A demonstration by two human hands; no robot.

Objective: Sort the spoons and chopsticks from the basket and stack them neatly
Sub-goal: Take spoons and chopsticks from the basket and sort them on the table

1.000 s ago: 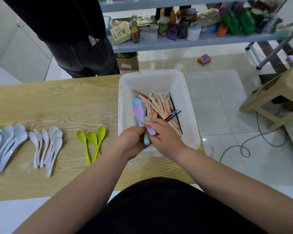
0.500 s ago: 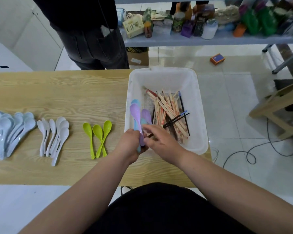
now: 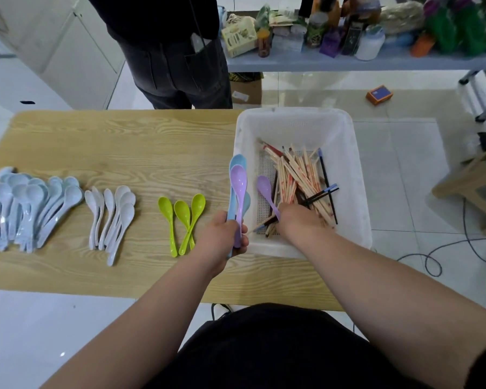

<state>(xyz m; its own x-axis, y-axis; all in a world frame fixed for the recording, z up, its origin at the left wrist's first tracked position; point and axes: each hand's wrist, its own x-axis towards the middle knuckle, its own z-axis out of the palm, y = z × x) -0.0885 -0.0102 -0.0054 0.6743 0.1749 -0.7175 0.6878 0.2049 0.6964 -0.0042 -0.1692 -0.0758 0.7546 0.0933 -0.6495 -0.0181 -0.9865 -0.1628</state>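
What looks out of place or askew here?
Nothing spilled or damaged. The chopsticks in the basket lie in a crossed jumble, dark ones slanting over the wooden ones. On the table, the pale blue spoons are fanned loosely rather than stacked. A small orange box lies on the floor.

Bright, even, diffuse light; shadows faint. Glare on floor tiles (image 3: 306,88), small highlights on pale blue spoons (image 3: 31,203). Tabletop (image 3: 124,147) edges bow from wide-angle distortion. Shelf (image 3: 320,63) slightly soft.

Wooden table (image 3: 124,141) bearing pale blue spoons (image 3: 26,209), white spoons (image 3: 111,217), green spoons (image 3: 181,220) and basket (image 3: 357,192).
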